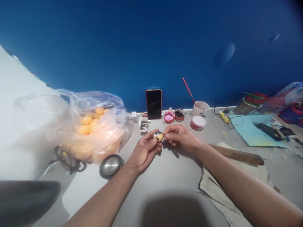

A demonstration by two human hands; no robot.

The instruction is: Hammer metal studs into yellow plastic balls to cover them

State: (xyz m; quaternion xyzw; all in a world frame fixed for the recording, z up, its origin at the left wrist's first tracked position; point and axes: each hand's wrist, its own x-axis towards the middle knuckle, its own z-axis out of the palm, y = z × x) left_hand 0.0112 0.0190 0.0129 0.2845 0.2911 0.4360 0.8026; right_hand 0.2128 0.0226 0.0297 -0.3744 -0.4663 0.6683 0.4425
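My left hand (145, 150) is closed around a small yellow egg-shaped piece (158, 136) with dark and silvery decoration on it, held above the grey table (165, 176). My right hand (181, 137) is pinched right next to the egg, its fingertips touching the egg's right end; what they pinch is too small to make out. A small open box of metal pins (144, 126) lies just behind the hands.
A clear plastic bag of yellow eggs (94, 126) sits at the left, a round metal lid (110, 165) in front of it. A phone (153, 104) leans on the blue wall. Small pots (174, 116), a white cup with a red stick (200, 108), a wooden stick (236, 154) and cloth (224, 195) lie to the right.
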